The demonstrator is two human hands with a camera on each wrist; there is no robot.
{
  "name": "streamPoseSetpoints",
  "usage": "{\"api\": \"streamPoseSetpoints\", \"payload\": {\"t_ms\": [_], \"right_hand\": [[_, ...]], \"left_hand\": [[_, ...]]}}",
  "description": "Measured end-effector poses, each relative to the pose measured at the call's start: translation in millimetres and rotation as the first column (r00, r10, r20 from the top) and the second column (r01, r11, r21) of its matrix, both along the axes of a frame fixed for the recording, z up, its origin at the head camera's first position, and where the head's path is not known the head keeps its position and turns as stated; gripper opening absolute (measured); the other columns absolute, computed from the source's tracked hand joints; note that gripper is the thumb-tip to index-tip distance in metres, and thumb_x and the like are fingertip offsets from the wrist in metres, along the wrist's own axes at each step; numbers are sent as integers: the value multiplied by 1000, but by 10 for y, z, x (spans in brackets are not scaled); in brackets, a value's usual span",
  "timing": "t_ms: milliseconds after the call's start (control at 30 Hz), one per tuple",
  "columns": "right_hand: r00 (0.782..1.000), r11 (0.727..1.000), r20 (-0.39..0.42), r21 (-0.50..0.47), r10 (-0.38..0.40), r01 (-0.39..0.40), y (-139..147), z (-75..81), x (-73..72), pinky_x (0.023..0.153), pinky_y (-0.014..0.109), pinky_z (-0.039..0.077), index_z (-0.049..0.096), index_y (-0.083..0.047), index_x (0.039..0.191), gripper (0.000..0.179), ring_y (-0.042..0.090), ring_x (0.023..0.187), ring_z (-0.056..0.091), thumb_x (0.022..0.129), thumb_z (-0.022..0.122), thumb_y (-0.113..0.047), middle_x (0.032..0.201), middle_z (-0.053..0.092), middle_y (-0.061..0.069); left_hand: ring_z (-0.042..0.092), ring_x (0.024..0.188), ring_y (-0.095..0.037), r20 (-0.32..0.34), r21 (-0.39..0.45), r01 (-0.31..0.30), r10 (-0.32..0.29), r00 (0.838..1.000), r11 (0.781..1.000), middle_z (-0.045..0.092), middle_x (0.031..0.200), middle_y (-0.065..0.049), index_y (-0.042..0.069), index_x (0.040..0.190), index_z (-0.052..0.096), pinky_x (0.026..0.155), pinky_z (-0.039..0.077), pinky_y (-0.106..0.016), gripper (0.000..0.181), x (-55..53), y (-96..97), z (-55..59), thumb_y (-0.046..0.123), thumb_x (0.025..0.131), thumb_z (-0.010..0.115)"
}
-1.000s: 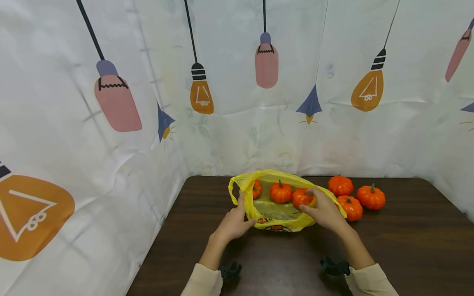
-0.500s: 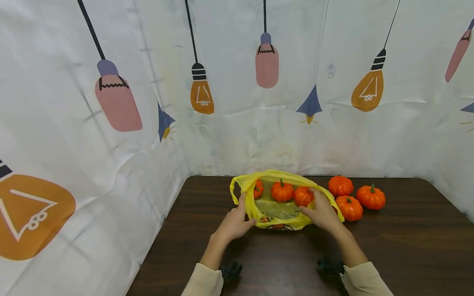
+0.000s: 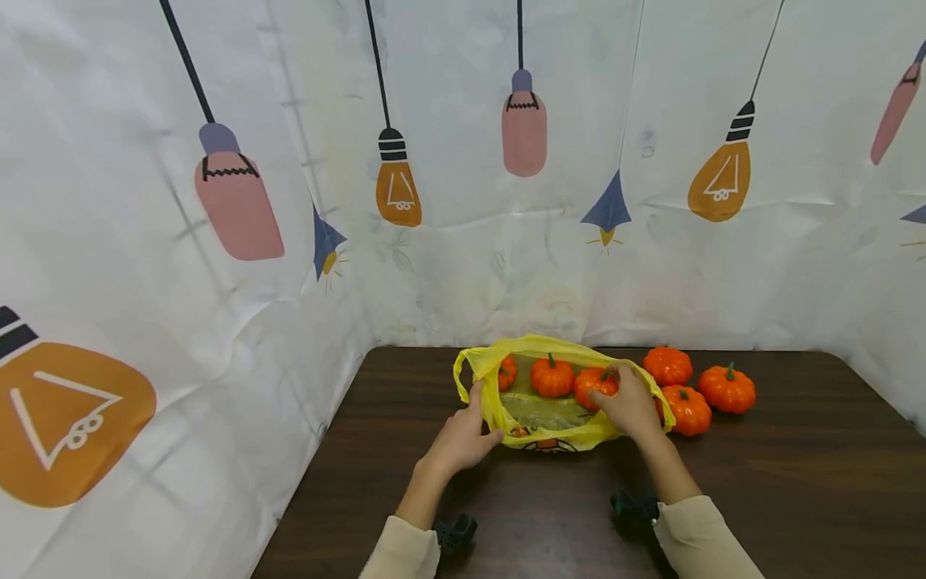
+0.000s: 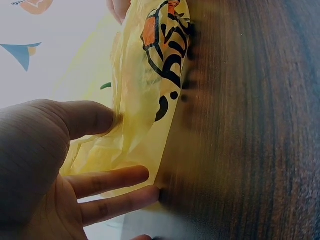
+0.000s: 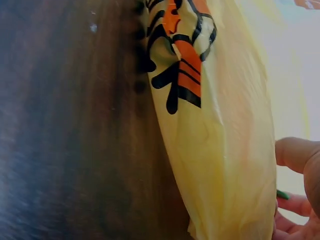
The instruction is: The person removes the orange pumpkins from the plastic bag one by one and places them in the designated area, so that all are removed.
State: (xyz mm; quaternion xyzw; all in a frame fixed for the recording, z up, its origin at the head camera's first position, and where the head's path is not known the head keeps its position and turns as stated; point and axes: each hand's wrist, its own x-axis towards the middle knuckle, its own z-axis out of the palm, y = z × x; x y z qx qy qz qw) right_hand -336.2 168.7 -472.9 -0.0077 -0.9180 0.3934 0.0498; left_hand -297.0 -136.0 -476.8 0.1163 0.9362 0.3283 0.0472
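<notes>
A yellow plastic bag [image 3: 535,410] lies on its side with its mouth toward me, several small orange pumpkins inside. My left hand [image 3: 457,441] braces the bag's left edge. In the left wrist view its thumb [image 4: 92,119] presses the yellow film while other fingers stretch out straight below. Inside the mouth, my right hand [image 3: 633,406] grips the rightmost bagged pumpkin [image 3: 589,390], thumb in front and fingers over its far side. In the right wrist view a green stem [image 5: 282,194] shows beside its fingers; the bag wall hides the pumpkin's body.
Outside the bag, to its right, three pumpkins [image 3: 727,389] sit close together on the dark wooden table [image 3: 810,474]. A white wall sheet [image 3: 463,273] printed with lamps stands behind and to the left.
The right hand has lowered the pumpkin slightly into the bag, then shifted a little left over it. The bag's right side has moved slightly. The left hand stays at the bag's edge.
</notes>
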Motion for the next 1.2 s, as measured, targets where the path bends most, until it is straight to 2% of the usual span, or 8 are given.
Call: {"api": "streamPoseSetpoints", "payload": {"t_ms": [133, 333, 467, 600, 833, 933, 1100, 1200], "right_hand": [[999, 999, 20, -13, 31, -31, 41, -26, -60, 109, 64, 38, 43, 7, 146, 74, 52, 133, 46, 91, 75, -31, 147, 45, 34], [993, 993, 76, -91, 85, -78, 93, -143, -127, 116, 66, 29, 35, 4, 152, 87, 52, 142, 36, 88, 80, -33, 155, 37, 32], [990, 990, 94, -107, 101, -91, 97, -220, -144, 117, 65, 28, 31, 4, 155, 95, 51, 143, 36, 87, 82, -37, 156, 37, 32], [989, 992, 113, -91, 92, -82, 97, -228, -153, 115, 66, 31, 30, 5, 156, 104, 52, 141, 38, 83, 82, -48, 156, 37, 33], [990, 997, 117, 6, 76, -77, 57, -225, -197, 112, 65, 36, 31, 5, 157, 111, 53, 139, 41, 81, 81, -58, 156, 37, 34], [990, 997, 125, 29, 69, -73, 48, -222, -209, 110, 65, 38, 31, 5, 157, 113, 54, 137, 43, 79, 80, -60, 155, 38, 35], [991, 997, 114, 21, 65, -68, 46, -229, -191, 109, 65, 39, 32, 7, 156, 115, 55, 135, 44, 78, 82, -60, 154, 39, 35], [994, 998, 91, 11, 66, -67, 56, -257, -167, 111, 65, 38, 33, 6, 156, 113, 53, 137, 43, 78, 82, -60, 154, 39, 34]], "left_hand": [[65, 117, -44, 0, -2, -4, 4, 1000, 1000, 65, 131, -24, 15, 166, 3, 97, 51, -59, 98, -1, -3, -6, 38, 97, 68], [67, 111, -43, -3, 1, -8, 8, 1000, 1000, 68, 126, -24, 15, 166, 3, 92, 53, -58, 98, -1, 5, -17, 38, 97, 69], [68, 107, -41, 0, -1, -11, 11, 1000, 1000, 69, 123, -24, 14, 166, 3, 89, 53, -56, 99, -1, 6, -21, 37, 97, 69], [69, 101, -39, -5, 0, -8, 8, 1000, 1000, 70, 120, -24, 13, 166, 3, 85, 54, -55, 100, -9, 9, -18, 36, 96, 70], [66, 80, -26, -8, -8, -5, 5, 1000, 1000, 71, 95, -13, 13, 166, 2, 74, 52, -48, 101, -5, 8, -8, 35, 95, 70], [63, 75, -25, -5, -4, -2, 2, 1000, 1000, 69, 90, -13, 12, 166, 1, 71, 50, -46, 101, -5, 7, -6, 34, 95, 70], [64, 76, -27, 3, 1, -3, 3, 1000, 1000, 71, 95, -17, 12, 166, 0, 71, 50, -46, 102, 1, 7, -5, 34, 96, 70], [63, 76, -25, 10, 4, -4, 4, 1000, 1000, 71, 95, -15, 12, 166, -1, 71, 49, -46, 102, 2, 10, 1, 35, 96, 70]]}}
